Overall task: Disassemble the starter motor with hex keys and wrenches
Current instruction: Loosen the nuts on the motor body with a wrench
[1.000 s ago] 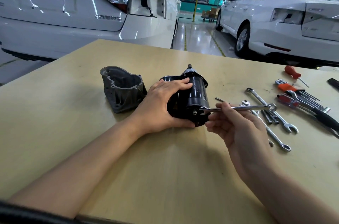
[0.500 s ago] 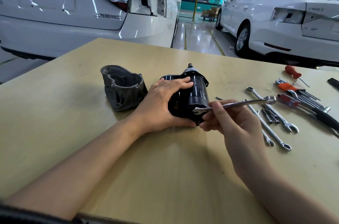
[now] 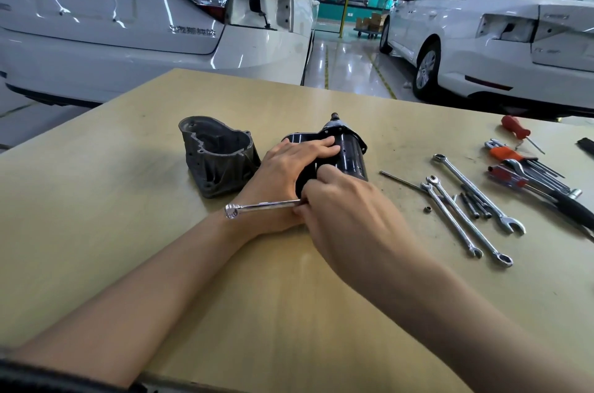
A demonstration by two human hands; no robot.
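two hands (image 3: 321, 196) on one motor (image 3: 350, 154); three spare wrenches (image 3: 469, 215).

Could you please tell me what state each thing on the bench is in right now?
starter motor: lying on its side, front housing off
left hand: pressing flat on the motor
right hand: gripping a wrench
wrench: handle pointing left, across the left wrist
grey housing: detached, open end up
spare wrenches: lying loose
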